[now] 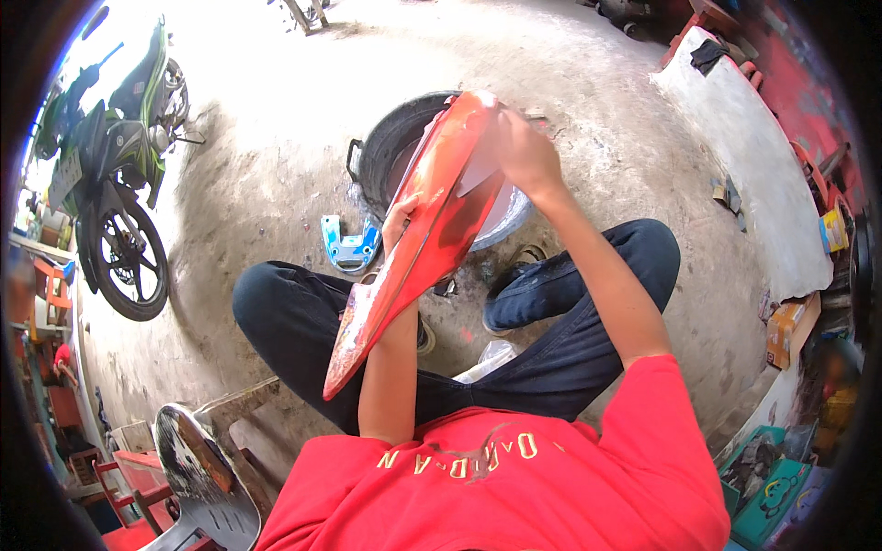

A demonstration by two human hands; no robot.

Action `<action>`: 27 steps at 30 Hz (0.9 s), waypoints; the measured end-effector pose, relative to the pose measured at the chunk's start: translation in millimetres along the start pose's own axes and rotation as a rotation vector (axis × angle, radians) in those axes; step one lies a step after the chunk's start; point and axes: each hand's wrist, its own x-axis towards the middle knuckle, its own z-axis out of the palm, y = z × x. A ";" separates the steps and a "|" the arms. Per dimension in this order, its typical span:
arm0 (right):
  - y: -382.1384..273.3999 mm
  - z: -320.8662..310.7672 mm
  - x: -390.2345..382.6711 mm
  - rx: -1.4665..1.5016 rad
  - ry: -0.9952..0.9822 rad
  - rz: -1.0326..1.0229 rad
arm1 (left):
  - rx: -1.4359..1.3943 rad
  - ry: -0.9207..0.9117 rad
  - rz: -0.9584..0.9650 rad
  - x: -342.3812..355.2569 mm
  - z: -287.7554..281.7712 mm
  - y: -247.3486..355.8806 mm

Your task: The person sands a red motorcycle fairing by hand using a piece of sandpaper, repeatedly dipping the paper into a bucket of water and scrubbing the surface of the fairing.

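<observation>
A long red motorcycle body panel (427, 230) slants across the middle, its worn, pale-scuffed narrow tip towards my lap. My left hand (399, 222) grips it from beneath, with the fingers wrapped over its left edge. On the upper right part of the panel lies my right hand (527, 154), curled and slightly blurred; whatever its fingers hold is hidden. Beneath the panel's wide end stands a black round tub (375, 151) with side handles and pale, cloudy liquid inside. A blue-and-white curved plastic part (351, 244) rests on the floor left of the tub.
A dark motorcycle (124, 174) is parked at the left. Behind my left side stands a chair (207, 487). A low white wall (744, 156) runs along the right, with a cardboard box (792, 329) and a green crate (772, 487) nearby. My bent knees flank the panel.
</observation>
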 end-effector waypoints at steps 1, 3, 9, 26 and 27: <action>-14.4 -11.8 -5.4 -0.065 0.012 -0.077 | -0.008 -0.008 -0.002 -7.3 7.3 3.1; 5.7 -11.6 -7.7 -0.125 -0.018 -0.306 | -0.012 -0.026 0.000 -18.2 54.7 -1.8; -16.3 19.9 -44.6 -0.087 -0.190 -0.818 | -0.110 -0.130 0.012 -36.9 -23.5 4.5; -0.8 51.2 0.4 -0.075 -0.341 -0.927 | -0.609 -0.128 0.054 -35.4 -11.5 -2.6; 10.7 48.4 15.4 -0.149 -0.376 -0.804 | -0.610 -0.120 0.035 -35.3 -6.0 -3.5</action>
